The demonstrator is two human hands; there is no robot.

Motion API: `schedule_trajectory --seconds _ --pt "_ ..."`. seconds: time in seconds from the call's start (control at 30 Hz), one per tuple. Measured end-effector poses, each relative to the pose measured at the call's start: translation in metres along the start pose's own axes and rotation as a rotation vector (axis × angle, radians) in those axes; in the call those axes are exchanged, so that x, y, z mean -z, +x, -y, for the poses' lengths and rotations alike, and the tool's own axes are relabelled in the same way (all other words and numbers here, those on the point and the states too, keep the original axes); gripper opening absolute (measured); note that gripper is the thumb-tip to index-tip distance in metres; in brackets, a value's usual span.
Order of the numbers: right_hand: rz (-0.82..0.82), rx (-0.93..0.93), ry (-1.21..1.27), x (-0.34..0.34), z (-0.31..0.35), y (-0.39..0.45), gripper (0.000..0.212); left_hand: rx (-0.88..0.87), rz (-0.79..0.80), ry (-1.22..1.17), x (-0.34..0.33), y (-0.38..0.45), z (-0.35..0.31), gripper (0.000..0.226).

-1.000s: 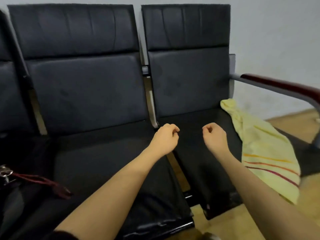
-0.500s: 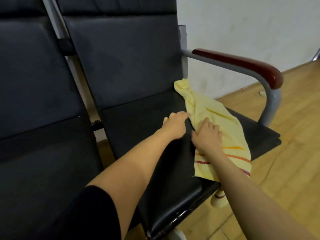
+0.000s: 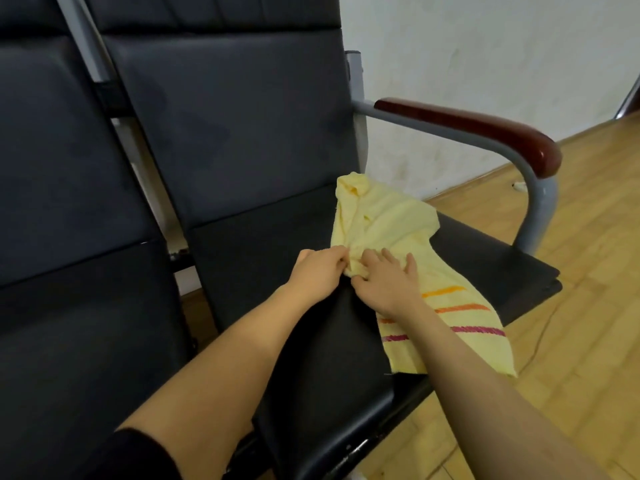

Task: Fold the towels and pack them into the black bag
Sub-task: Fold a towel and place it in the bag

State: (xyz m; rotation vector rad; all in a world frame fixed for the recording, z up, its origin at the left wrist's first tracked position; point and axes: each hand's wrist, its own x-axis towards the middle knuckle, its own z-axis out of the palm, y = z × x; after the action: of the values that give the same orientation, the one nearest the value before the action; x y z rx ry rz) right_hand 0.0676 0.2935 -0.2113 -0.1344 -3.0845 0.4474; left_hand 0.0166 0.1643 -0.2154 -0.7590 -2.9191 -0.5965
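A pale yellow towel [image 3: 388, 223] with orange and magenta stripes lies crumpled on the right-hand black seat [image 3: 263, 244], its striped end hanging over the seat's front edge. My left hand [image 3: 317, 271] pinches the towel's left edge with curled fingers. Right beside it, my right hand [image 3: 388, 282] rests on the towel, its thumb and forefinger gathering a fold of cloth while the other fingers lie spread. The black bag is out of sight.
A grey metal armrest with a dark red wooden pad [image 3: 474, 129] rises on the seat's right side. Another black seat [image 3: 69, 323] adjoins on the left. Wooden floor [image 3: 581, 306] and a white wall [image 3: 485, 50] lie to the right.
My view swung right towards the towel. Both hands reached from empty fists above the seat to the towel, which has bunched up between them and shifted slightly leftward.
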Motion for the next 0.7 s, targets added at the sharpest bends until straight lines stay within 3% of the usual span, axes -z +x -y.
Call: schedule_trajectory --seconds 0.17,0.33,0.43,0.57,0.7 --pt "0.115 0.08 0.188 0.001 0.029 -0.013 0.024 0.063 -0.076 0.034 0.015 -0.046 0.018 0.018" --pt "0.073 0.149 0.359 0.001 0.059 -0.031 0.057 0.104 -0.143 -0.005 0.029 -0.097 0.03 0.017" --pt "-0.03 0.162 0.411 -0.004 0.068 -0.035 0.053 0.15 -0.165 0.009 0.04 -0.116 0.032 0.019" --pt "-0.352 0.02 0.144 -0.01 0.065 -0.04 0.021 0.292 -0.17 -0.012 0.05 -0.123 0.03 0.026" --pt "-0.241 -0.256 -0.004 -0.018 0.061 -0.042 0.054 0.331 -0.08 0.173 0.045 -0.113 0.019 0.039"
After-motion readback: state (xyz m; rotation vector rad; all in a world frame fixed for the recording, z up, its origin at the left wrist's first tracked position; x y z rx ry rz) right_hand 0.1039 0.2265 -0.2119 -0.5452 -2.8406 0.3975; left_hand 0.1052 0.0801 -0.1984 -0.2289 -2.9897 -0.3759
